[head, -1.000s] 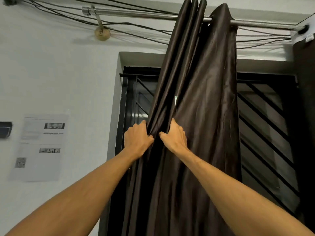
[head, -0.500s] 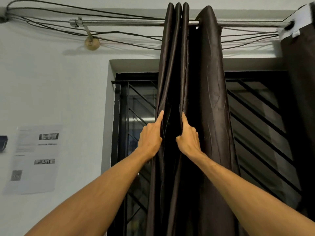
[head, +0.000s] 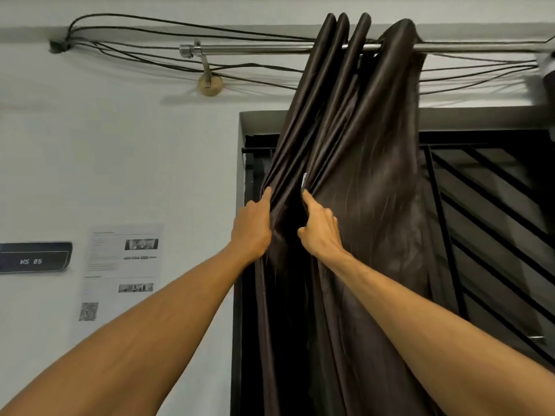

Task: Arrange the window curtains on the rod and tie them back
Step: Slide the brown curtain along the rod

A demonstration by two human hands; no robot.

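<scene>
A dark brown curtain (head: 375,181) hangs in bunched folds from a metal rod (head: 255,49) above the window. Its lower part slants toward the left. My left hand (head: 253,226) grips the leftmost fold at chest height, index finger stretched up along the cloth. Beside it, my right hand (head: 319,229) grips the neighbouring fold just under a small white tag (head: 304,184), its index finger also pointing up. A dark gap lies between the two folds. A second curtain (head: 549,85) shows only as a sliver at the right edge.
Black window grille (head: 492,223) with diagonal bars sits behind the curtain. Several loose cables (head: 180,31) run along the wall around the rod and its bracket (head: 209,82). A printed sheet (head: 123,265) and a dark sign (head: 34,261) hang on the wall to the left.
Both hands have pulled the curtain's lower part leftward, so the folds now slant from the rod. The top folds have spread slightly. The view has shifted left.
</scene>
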